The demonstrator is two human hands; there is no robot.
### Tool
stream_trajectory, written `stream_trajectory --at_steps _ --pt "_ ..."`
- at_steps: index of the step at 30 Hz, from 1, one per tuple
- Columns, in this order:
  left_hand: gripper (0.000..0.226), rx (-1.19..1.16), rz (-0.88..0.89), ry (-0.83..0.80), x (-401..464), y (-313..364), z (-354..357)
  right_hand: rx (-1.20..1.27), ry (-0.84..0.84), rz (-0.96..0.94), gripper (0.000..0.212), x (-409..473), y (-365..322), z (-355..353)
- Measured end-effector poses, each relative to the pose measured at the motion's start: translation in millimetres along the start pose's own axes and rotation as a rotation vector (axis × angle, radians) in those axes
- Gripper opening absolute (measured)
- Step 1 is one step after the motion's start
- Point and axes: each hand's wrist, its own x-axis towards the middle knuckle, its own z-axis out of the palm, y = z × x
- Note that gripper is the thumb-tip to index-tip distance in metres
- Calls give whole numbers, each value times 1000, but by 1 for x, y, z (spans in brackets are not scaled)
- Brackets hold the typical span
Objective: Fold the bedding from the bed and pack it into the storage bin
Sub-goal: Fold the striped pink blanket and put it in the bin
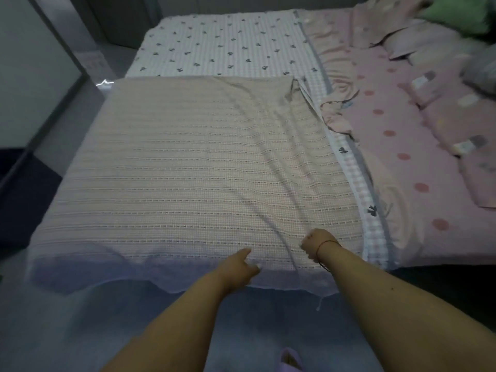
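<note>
A beige waffle-weave blanket (pixel 188 167) lies spread flat over the near left part of the bed, its front edge hanging over the side. Under it is a white checked sheet with small dark bows (pixel 222 44), showing at the far end and along the right edge. My left hand (pixel 241 264) rests on the blanket's front edge with fingers loosely apart, holding nothing that I can see. My right hand (pixel 316 244), with a red string at the wrist, is closed on a fold of the blanket near the front right. No storage bin is in view.
A pink dotted sheet (pixel 418 146) covers the right of the bed, with pink pillows (pixel 413 41), a rumpled pink quilt (pixel 456 124) and a green cushion (pixel 456 9) at the back right. Grey floor runs along the left. A lilac slipper (pixel 291 358) is at my feet.
</note>
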Motion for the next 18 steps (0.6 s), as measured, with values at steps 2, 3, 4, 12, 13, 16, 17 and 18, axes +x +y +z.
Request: stream_trajectory --at_steps 2,3,4,12,13,16,17,18 --pt "61 -75 1 31 -9 -7 -17 -49 -23 -59 15 -4 -25 10" --pt "57 -95 6 39 -11 -9 -22 -44 -37 -82 8 -4 -31 14" --pt "55 -116 7 53 -14 -12 -28 -49 -45 -107 11 -6 -41 19" --pt "49 -337 -31 168 -44 -64 -97 109 -78 -155 25 -44 -132 63" --pt "48 -350 -36 190 -50 -75 -108 165 -99 -156 23 -50 -144 72" --pt "45 -358 -51 250 -70 -113 -144 274 -112 -182 30 -67 -178 104" --pt "44 -361 -53 267 -79 -128 -157 299 -115 -193 33 -72 -192 117" --pt "42 -361 -55 289 -88 -144 -171 319 -125 -196 35 -81 -205 130"
